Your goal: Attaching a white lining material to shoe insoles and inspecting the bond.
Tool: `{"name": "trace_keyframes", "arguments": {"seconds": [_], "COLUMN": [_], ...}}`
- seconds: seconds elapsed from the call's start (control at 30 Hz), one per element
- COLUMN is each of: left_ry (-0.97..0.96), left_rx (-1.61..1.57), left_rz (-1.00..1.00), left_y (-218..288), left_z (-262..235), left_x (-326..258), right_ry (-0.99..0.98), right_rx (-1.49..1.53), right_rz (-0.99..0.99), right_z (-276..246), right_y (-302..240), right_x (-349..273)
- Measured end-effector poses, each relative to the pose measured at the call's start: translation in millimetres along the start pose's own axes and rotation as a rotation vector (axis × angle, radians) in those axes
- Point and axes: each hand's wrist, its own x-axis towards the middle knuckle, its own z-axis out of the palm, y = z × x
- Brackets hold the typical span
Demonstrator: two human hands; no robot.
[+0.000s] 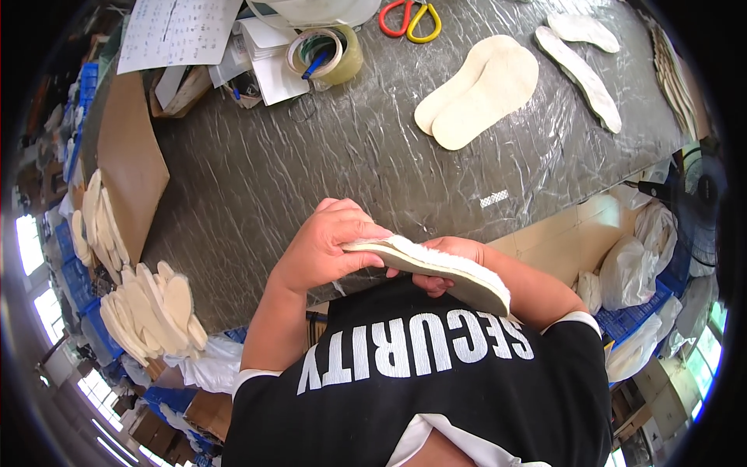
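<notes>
A thick shoe insole [467,284], fleecy white on one face and grey-beige on the other, is held edge-up in front of my chest. My left hand [331,243] pinches its left end between thumb and fingers. Around its middle, my right hand [461,251] grips it, with fingertips showing below the grey face and the rest partly hidden behind the insole. Beyond my hands, a pair of cream insoles [486,93] lies overlapped on the table. Farther right lie two more white insoles, a narrow one [580,78] and a shorter one [583,31].
The dark table [311,171] is covered in wrinkled clear film. At its back stand tape rolls [342,58], scissors [408,19] with red and yellow handles, and papers [179,35]. Insoles are stacked at left [152,311] and far right [673,78]. A black fan [704,187] stands at right.
</notes>
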Motion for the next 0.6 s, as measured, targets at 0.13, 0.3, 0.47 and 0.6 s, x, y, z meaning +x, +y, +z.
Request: {"name": "trace_keyframes", "arguments": {"seconds": [0.13, 0.3, 0.47, 0.6], "left_ry": [-0.017, -0.015, 0.006, 0.008], "left_rx": [-0.112, -0.180, -0.208, -0.241], "left_rz": [-0.054, -0.082, -0.077, -0.116], "left_y": [-2.4, -4.9, -6.2, -8.6], "left_z": [5.0, 9.3, 14.0, 19.8], "left_x": [-2.2, -5.0, -6.4, -10.6], "right_ry": [-0.018, -0.048, -0.075, 0.011], "right_rx": [0.010, -0.003, 0.020, -0.167], "right_rz": [0.017, 0.040, 0.079, 0.066], "right_z": [-4.4, -8.7, -11.2, -17.1], "right_y": [3.7, 6.4, 7.6, 4.3], "right_x": [1.7, 4.3, 4.5, 2.7]}}
